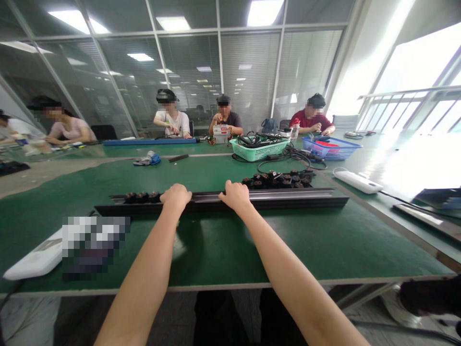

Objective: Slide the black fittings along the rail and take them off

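Observation:
A long black rail (288, 196) with an open channel lies crosswise on the green table in front of me. Several round black socket modules (142, 197) sit in a row at its left part. Just right of that row, my left hand (175, 196) is closed over the rail, its fingers curled to the far side and partly hidden. My right hand (236, 194) grips the rail right of the middle, thumb pointing left. Whether a module lies under either hand, I cannot tell. Behind the rail's right half is a pile of black socket modules (281, 180).
A white power strip (36, 252) lies front left beside a blurred-out item (95, 247); another white strip (358, 182) is at right. Beyond are a green basket (257, 151) of black cables, a blue basket (333, 150) and gloves (147, 158). Several people sit along the far side.

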The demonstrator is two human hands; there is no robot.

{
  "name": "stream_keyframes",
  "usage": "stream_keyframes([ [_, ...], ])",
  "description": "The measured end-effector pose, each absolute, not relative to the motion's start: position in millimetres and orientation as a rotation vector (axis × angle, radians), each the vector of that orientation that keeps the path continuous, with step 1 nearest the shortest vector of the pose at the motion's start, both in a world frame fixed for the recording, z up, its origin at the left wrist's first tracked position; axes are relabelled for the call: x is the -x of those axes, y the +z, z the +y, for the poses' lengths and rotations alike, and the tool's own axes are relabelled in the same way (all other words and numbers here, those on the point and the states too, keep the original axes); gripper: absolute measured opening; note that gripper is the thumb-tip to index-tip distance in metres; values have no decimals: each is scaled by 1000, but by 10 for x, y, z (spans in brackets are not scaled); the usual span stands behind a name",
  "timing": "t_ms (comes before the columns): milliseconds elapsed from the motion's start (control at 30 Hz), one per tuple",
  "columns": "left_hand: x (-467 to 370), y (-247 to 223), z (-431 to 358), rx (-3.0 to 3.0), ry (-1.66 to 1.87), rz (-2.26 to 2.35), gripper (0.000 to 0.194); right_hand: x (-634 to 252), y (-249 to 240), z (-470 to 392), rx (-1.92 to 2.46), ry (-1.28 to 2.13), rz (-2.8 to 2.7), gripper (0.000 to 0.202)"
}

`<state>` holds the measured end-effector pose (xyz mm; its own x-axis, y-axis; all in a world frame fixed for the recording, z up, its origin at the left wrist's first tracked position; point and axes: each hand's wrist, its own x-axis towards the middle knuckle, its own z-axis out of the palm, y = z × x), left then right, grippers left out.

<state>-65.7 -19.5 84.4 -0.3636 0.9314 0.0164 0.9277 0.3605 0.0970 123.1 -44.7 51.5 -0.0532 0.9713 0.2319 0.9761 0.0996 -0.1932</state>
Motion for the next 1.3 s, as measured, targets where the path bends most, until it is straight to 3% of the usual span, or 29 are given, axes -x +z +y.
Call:
stream_keyframes([
  [567, 659, 850, -192, -1761, 123, 2545, 59, -1265, 547, -456, 1959, 49, -2047, 29],
  [1300, 668, 883, -216, -1850, 67, 2504, 52, -1300, 581, -447, 2030, 101, -1960, 31],
])
